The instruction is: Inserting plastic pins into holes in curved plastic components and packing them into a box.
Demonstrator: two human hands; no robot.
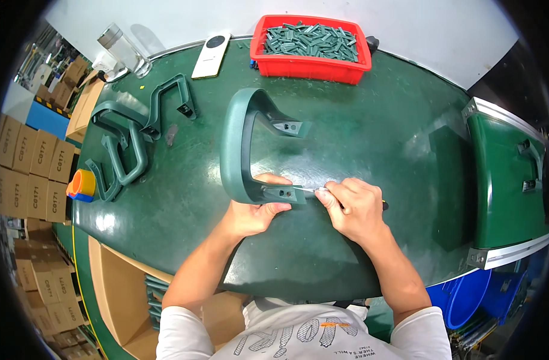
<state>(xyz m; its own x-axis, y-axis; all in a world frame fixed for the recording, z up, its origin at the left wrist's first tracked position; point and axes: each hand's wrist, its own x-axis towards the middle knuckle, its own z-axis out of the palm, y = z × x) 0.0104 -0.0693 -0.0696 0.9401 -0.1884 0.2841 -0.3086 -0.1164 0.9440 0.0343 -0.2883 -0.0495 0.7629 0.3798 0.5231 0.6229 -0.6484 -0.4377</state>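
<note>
Two hands [245, 221] [357, 210] gripping — left: green handle [231, 153], long axis fore-aft, ends rightward; right: slim tool [309, 189].

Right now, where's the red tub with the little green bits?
In the head view, the red tub sits at the far edge of the green table, right of the white phone.

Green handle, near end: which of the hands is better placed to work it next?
Right, I'd judge. The right hand grips a thin tool, its tip at the handle's near end; the left hand is busy holding the handle there.
</note>
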